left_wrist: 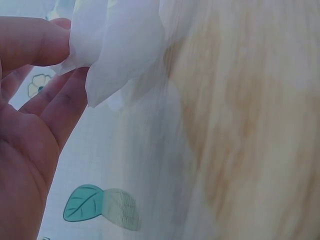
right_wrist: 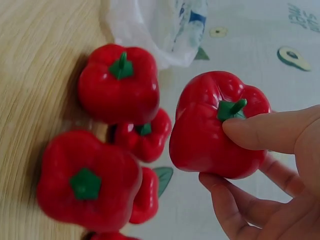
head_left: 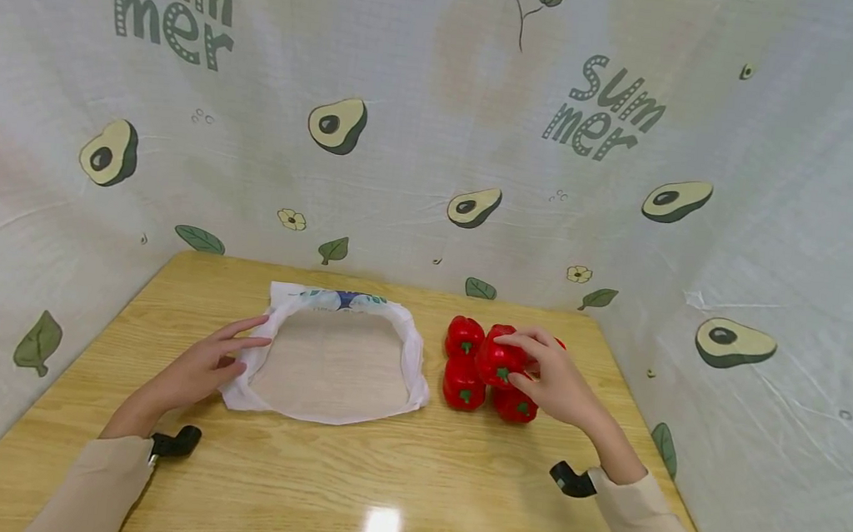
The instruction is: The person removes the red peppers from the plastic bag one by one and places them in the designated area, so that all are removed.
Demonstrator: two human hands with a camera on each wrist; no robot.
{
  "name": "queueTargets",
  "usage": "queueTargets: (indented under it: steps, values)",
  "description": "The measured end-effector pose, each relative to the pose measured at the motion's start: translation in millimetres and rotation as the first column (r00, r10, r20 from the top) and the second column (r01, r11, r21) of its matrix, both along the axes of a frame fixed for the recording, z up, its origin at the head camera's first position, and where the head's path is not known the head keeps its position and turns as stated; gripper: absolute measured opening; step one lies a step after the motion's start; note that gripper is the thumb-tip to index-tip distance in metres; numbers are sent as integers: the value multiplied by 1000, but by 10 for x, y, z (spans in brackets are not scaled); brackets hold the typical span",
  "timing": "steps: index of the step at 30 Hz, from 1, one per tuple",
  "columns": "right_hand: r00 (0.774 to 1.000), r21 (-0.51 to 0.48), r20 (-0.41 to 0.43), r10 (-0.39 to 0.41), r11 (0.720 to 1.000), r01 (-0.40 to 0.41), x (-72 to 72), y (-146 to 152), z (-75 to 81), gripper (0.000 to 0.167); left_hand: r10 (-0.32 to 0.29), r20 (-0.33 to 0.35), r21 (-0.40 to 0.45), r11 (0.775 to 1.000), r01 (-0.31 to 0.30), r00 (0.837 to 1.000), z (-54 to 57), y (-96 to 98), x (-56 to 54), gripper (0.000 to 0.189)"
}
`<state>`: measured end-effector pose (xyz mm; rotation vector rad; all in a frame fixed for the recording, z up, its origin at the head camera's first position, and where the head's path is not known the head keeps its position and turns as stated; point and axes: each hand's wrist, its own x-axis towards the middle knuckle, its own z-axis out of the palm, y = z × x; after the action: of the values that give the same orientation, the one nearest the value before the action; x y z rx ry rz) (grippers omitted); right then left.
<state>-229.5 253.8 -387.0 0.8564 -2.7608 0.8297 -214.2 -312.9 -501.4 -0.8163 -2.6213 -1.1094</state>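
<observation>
A white plastic bag (head_left: 419, 366) with blue print at its far side lies on the table, its mouth spread wide. At the bag's left rim is my left hand (head_left: 200, 373); in the left wrist view its thumb and fingers pinch the thin film (left_wrist: 120, 55). My right hand (head_left: 556, 381) grips a red bell pepper (right_wrist: 200, 140) with a green stem, thumb beside the stem and fingers underneath. The held pepper is raised above several other red bell peppers (head_left: 464, 384), grouped right of the bag. Part of the group is hidden behind it and the hand.
The wooden table (head_left: 288, 489) extends in front of the bag and peppers. A pale cloth (head_left: 412, 73) printed with avocados, leaves and lettering hangs behind the table and along both sides. Each wrist carries a small black camera (head_left: 175, 442).
</observation>
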Motion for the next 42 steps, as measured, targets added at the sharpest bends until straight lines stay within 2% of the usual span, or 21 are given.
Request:
queueTargets:
  steps: [7, 19, 34, 42]
  values:
    - [998, 43, -34, -49, 998, 50, 23, 287, 2, 56, -2, 3, -1, 1000, 2, 1000, 8, 1, -7, 50]
    - [989, 66, -147, -34, 997, 45, 50, 678, -11, 59, 2, -8, -10, 1000, -2, 1000, 0, 1, 20, 50]
    - [996, 108, -93, -11, 994, 21, 116, 1051, -160, 61, 8, -8, -12, 1000, -8, 1000, -3, 11, 24, 49]
    - [996, 140, -86, -8, 990, 20, 98, 1162, -310, 60, -2, 8, 6, 1000, 2, 1000, -6, 4, 16, 47]
